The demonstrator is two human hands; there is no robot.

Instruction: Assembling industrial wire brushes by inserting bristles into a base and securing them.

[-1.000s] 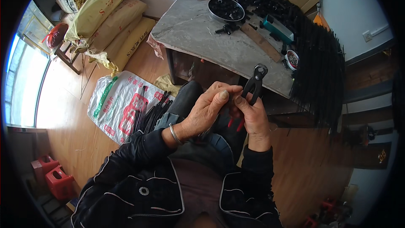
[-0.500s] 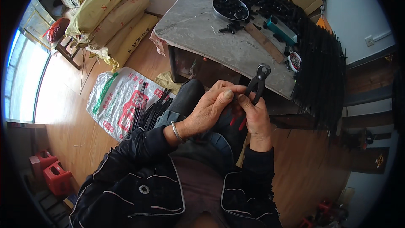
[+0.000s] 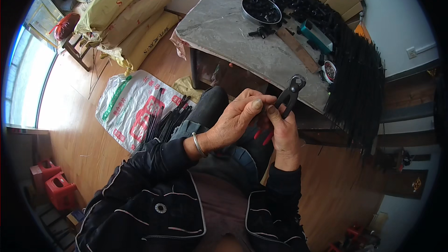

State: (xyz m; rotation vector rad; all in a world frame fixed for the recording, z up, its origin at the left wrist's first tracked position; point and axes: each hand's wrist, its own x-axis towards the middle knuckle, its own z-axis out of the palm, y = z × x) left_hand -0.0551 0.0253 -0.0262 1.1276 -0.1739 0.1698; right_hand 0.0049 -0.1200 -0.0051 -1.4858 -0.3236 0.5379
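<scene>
Black pincers point(image 3: 290, 94) with red handle ends are gripped in my right hand point(image 3: 285, 133), their rounded jaws pointing up and away from me. My left hand point(image 3: 233, 117) is closed in a pinch, thumb against the fingers, right beside the right thumb. Whatever lies between the left fingertips is hidden or too small to make out. Both hands are held over my lap, just short of the near edge of the grey stone-patterned table point(image 3: 219, 30). A silver bangle point(image 3: 198, 145) circles my left wrist.
On the table are a metal bowl point(image 3: 248, 17) of black parts, a wooden strip point(image 3: 297, 49), a teal box point(image 3: 317, 36), a small bowl point(image 3: 325, 76) and a bundle of black rods point(image 3: 357, 84). More rods lie on a white sack point(image 3: 122, 112) at left, near stacked sacks point(image 3: 140, 18).
The pincers' head has tilted slightly to the right. Both hands keep nearly the same hold and place, while the view of the room has shifted a little.
</scene>
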